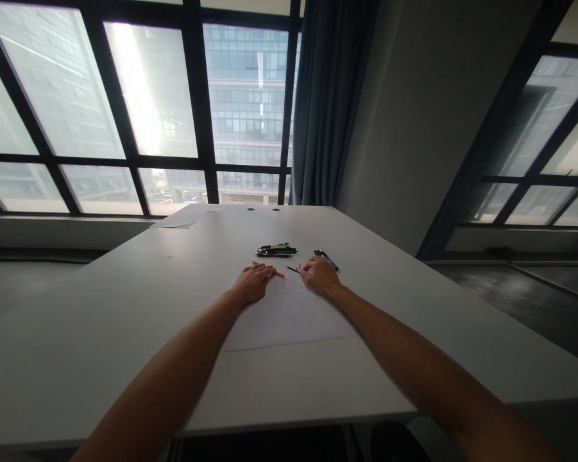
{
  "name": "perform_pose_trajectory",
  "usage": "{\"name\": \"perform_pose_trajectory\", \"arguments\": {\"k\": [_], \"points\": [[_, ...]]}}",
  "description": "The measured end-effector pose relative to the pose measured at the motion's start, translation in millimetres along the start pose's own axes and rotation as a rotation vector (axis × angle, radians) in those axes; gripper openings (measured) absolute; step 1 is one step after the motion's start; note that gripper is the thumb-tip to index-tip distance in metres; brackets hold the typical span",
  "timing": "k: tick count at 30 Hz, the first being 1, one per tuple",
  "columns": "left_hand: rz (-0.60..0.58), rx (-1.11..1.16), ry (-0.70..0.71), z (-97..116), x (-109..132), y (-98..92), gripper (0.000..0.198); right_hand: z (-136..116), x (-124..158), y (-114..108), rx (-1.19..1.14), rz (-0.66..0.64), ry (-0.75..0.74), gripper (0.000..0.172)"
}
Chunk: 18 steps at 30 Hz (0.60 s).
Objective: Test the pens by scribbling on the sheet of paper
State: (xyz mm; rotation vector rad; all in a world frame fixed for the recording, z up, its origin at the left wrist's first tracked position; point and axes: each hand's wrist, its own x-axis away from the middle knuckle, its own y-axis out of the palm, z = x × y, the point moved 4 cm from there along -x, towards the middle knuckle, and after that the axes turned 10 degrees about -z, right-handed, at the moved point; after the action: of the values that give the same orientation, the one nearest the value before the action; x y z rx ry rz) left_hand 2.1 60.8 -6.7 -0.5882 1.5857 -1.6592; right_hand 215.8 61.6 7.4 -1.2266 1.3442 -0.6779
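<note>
A white sheet of paper (289,324) lies on the table, with small faint marks near its top. My left hand (254,283) rests flat on the sheet's upper left part, fingers stretched toward the middle. At the upper right of the sheet, my right hand (321,276) has its fingers bent together around a thin dark pen (292,269). Its end sticks out to the left; the rest is hidden by the fingers. Just beyond this hand lie black and blue pens (328,260), partly covered by it. Several more pens (275,251) lie in a pile past the sheet's top edge.
The long white table (173,308) stretches toward the windows (247,96). More paper (183,217) lies at its far left edge. Two dark round table inserts (276,210) sit at the far end. A blue curtain (324,115) hangs beside a grey column (408,128).
</note>
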Motion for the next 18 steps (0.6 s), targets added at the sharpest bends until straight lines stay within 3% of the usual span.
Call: {"name": "perform_pose_trajectory", "arguments": {"k": [7,13,18], "points": [[0.09,-0.059,0.021,3.1,1.5,-3.8,0.043,-7.0,2.1,3.0,0.025,-0.051,-0.003,0.017],[0.069,-0.028,0.064,-0.3,-2.4,2.9,0.028,-7.7,0.1,6.6,-0.014,-0.075,-0.015,0.014],[0.09,0.005,0.076,4.0,-1.0,-2.9,0.027,-9.0,0.2,8.0,-0.064,-0.103,-0.062,0.009]]}}
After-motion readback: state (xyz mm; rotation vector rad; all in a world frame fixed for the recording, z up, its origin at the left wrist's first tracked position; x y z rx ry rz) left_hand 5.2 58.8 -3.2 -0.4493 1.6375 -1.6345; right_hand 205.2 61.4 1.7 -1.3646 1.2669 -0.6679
